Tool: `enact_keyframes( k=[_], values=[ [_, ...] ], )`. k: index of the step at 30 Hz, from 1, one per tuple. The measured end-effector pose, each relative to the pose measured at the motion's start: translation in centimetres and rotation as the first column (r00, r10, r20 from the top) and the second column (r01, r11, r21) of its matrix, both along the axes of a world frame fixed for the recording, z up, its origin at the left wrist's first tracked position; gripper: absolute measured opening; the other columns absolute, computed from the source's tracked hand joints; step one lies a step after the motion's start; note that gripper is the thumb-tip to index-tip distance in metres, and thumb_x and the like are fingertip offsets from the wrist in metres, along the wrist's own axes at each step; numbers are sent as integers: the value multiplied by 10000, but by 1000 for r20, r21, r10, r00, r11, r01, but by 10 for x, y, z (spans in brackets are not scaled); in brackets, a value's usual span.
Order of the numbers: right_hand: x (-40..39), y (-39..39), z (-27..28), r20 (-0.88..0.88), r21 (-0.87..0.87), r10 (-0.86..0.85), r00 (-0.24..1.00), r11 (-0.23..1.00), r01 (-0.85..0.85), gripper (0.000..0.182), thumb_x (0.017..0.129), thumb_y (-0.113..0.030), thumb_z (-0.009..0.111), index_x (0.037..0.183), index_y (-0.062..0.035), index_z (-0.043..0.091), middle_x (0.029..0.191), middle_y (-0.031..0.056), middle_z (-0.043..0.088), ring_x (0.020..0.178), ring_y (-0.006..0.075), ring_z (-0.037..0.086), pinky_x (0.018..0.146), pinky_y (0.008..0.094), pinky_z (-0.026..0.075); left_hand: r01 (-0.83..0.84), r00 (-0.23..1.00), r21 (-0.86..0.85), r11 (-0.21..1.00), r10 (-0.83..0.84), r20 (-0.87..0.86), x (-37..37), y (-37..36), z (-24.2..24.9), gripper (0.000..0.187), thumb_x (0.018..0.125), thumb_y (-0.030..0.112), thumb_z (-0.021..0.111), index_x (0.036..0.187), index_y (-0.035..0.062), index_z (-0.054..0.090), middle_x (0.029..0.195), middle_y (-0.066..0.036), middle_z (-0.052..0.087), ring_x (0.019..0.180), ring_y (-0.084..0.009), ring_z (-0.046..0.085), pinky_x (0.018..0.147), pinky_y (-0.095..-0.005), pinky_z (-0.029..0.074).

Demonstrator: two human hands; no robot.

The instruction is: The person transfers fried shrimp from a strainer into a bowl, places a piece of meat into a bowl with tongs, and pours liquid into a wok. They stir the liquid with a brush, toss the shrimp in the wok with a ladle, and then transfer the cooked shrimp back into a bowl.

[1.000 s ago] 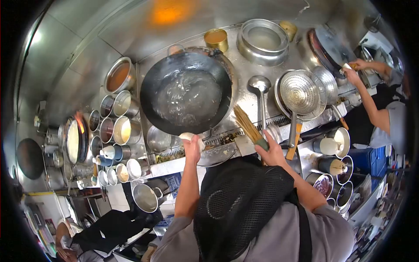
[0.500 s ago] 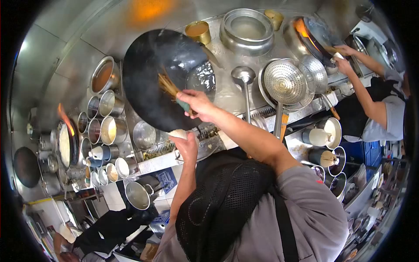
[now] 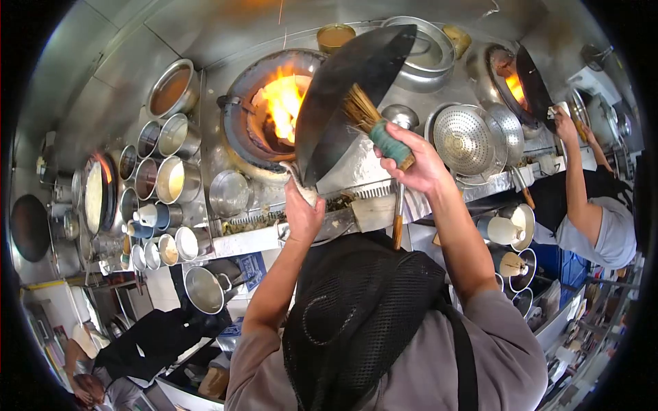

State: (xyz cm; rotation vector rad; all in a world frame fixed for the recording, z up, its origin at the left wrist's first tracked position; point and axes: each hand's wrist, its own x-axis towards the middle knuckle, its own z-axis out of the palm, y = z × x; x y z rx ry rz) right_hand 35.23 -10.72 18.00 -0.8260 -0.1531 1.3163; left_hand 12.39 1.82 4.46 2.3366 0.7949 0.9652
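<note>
My left hand (image 3: 303,211) grips a pale cloth (image 3: 300,183) at the lower edge of a large black wok (image 3: 356,75). The wok is tilted steeply on its side, to the right of a burner (image 3: 240,137) with a tall open flame (image 3: 282,103). In my right hand (image 3: 417,159) is a bamboo brush (image 3: 391,142) with a green-wrapped handle, its bristles up in front of the wok. A ladle (image 3: 399,118) with a wooden-ended handle lies behind the brush and my right hand.
Perforated strainers (image 3: 462,139) and a large steel pot (image 3: 428,51) stand at the right. Steel containers (image 3: 178,135) line the left. A person (image 3: 596,219) holds another wok (image 3: 533,82) by a flame at far right; another person (image 3: 103,383) is at lower left.
The wok has been lifted and tipped rightward off the burner, exposing the flame. The water in it no longer shows. My right hand has moved right and drawn the brush out of the wok.
</note>
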Motion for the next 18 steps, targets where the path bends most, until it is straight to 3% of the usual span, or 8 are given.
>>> enact_keyframes(
  k=[3, 6, 7, 8, 10, 11, 13, 18],
  values=[
    [-35, 12, -1, 237, -161, -96, 967, 977, 137, 633, 899, -296, 679, 1440, -108, 410, 851, 72, 603, 561, 129, 558, 422, 234, 410, 0, 1000, 99, 995, -2, 20, 3, 8, 0, 703, 742, 52, 609, 1340, -132, 289, 1165, -320, 460, 1053, -487, 505, 921, -488, 425],
    [-82, 18, -52, 591, -275, 236, 771, 958, -82, 723, 859, -332, 731, 1456, -92, 400, 1019, 73, 664, 629, 136, 624, 505, 282, 508, -76, 997, -41, 996, 77, 29, 0, 18, -8, 664, 764, 69, 600, 1322, -126, 297, 1124, -312, 476, 1013, -476, 515, 898, -481, 440],
    [-92, 18, -119, 980, 112, -110, 166, 994, -6, 711, 875, -319, 694, 1484, -167, 359, 1084, 146, 648, 753, 224, 671, 627, 402, 560, -86, 996, -127, 988, 88, 10, -3, 28, -16, 622, 789, 89, 596, 1303, -110, 308, 1088, -277, 505, 994, -416, 539, 883, -448, 451],
    [-86, 14, -134, 980, 113, -112, 163, 994, 3, 711, 875, -319, 694, 1484, -167, 359, 1084, 146, 648, 753, 224, 671, 627, 402, 560, -77, 997, -126, 989, 79, 12, -5, 31, -12, 622, 789, 89, 596, 1303, -110, 308, 1088, -277, 505, 994, -416, 539, 883, -448, 451],
    [-56, -8, -151, 812, -542, 556, -176, 831, 123, 699, 894, -319, 638, 1502, -258, 299, 1119, 210, 618, 845, 333, 673, 748, 494, 554, -62, 959, -518, 853, 194, 206, -9, 31, 0, 506, 802, 59, 564, 1236, -101, 359, 1139, -273, 494, 1025, -366, 531, 917, -441, 420],
    [-29, -8, -163, 753, -570, 621, -218, 781, 255, 684, 900, -330, 615, 1498, -285, 286, 1128, 230, 595, 846, 361, 667, 759, 494, 554, -115, 938, -576, 809, 279, 204, -10, 30, 1, 465, 816, 69, 559, 1212, -84, 370, 1127, -238, 513, 1015, -299, 533, 908, -406, 428],
    [33, 10, -166, 709, -392, 587, -392, 789, 473, 646, 909, -338, 592, 1478, -280, 293, 1151, 233, 565, 846, 409, 656, 764, 481, 552, -122, 929, -579, 806, 299, 219, -9, 34, -8, 475, 810, 69, 565, 1215, -82, 369, 1133, -234, 515, 1008, -292, 539, 904, -397, 434],
    [50, 61, -92, 880, -103, 351, -321, 799, 592, 617, 919, -330, 587, 1466, -214, 326, 1157, 232, 548, 950, 460, 604, 820, 518, 504, 40, 811, -869, 493, 492, 316, -6, 71, -90, 410, 823, 63, 586, 1194, -28, 436, 1047, -118, 564, 905, -211, 573, 790, -342, 482]
  ],
)
